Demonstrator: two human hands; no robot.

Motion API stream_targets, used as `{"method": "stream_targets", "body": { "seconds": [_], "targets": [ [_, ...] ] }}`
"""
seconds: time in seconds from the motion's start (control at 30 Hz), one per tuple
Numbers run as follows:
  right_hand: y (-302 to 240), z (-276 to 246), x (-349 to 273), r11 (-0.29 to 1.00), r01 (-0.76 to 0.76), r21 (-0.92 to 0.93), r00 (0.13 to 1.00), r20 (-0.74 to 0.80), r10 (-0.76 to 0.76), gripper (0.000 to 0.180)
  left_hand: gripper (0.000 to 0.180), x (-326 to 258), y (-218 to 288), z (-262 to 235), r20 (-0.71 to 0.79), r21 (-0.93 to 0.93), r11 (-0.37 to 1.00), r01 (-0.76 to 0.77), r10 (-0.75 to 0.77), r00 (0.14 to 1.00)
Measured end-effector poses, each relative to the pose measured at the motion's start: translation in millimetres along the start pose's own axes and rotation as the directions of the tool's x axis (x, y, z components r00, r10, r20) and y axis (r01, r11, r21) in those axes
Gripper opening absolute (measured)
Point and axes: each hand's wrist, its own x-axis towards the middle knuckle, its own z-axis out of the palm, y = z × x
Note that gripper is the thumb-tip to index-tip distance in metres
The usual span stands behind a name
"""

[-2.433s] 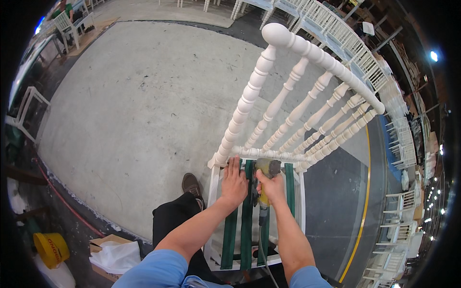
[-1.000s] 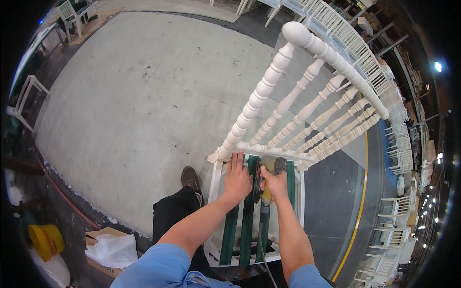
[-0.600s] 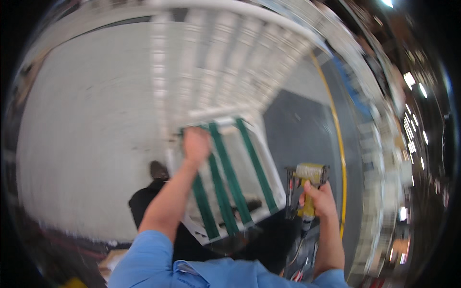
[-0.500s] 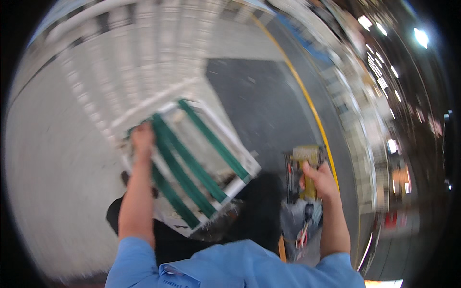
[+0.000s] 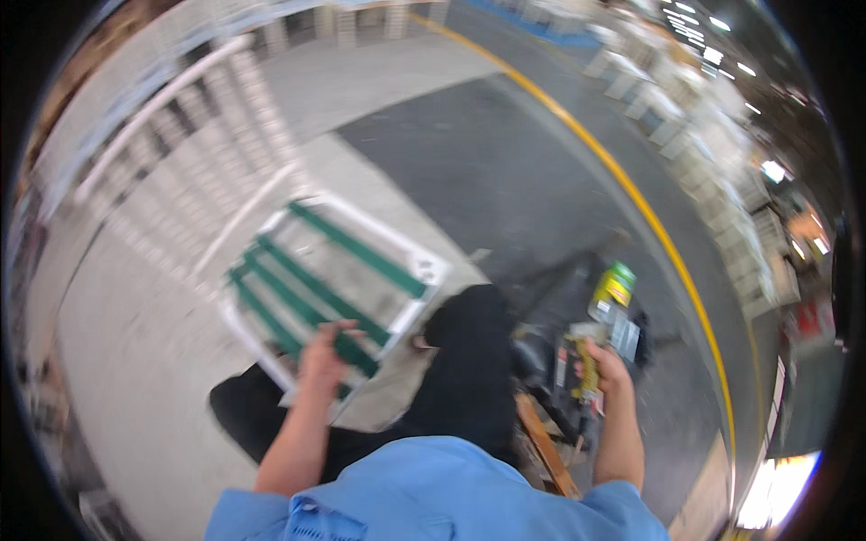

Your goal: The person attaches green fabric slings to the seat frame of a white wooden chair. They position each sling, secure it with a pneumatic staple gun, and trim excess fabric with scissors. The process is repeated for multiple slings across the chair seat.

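On the chair seat: the left hand (image 5: 323, 356) is laid flat on the near edge, fingers spread over the green webbing (image 5: 311, 288).
Chair: a white chair (image 5: 271, 225) is seen tilted, its spindle back (image 5: 194, 153) pointing up and left; the seat frame is crossed by green straps, with bare concrete floor (image 5: 135, 361) showing between them.
Left fingers: open and pressing down, nothing gripped.
Right hand: the right hand (image 5: 606, 371) is held out to the right, well apart from the chair, closed round a yellow-and-black tool (image 5: 586, 361); the picture is blurred, so the tool's kind cannot be told for certain.
Right fingers: wrapped tight on the tool's grip.
Beside the tool: a dark heap of gear (image 5: 577, 316) with a green-and-yellow box (image 5: 615, 284) on top is seen just past the right hand; what lies inside cannot be made out.
Containers: no open container with visible contents is shown.
Legs: dark trousers (image 5: 460, 370) are seen between the two hands.
Risk, chair: judged likely to slip or tip, since it is steadied by one flat hand only.
Risk, tool: judged liable to knock the gear heap, since it is held just beside it.
Risk, straps: judged liable to slacken if the pressing hand shifts.
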Motion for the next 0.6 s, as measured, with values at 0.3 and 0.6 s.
{"method": "stream_targets", "body": {
  "seconds": [0.3, 0.6],
  "targets": [
    [-17, -23, 44, 0.356, 0.029, -0.934, 0.921, -0.113, -0.372, 0.033, 0.050, -85, -76, 47, -0.082, -0.163, 0.872, 0.461, -0.478, 0.875],
    [-51, 48, 22, 0.492, 0.520, -0.698, 0.749, 0.094, -0.656, 0.047, 0.045, -69, -90, 42, -0.130, -0.165, 0.945, 0.282, -0.304, 0.944]
  ]
}}
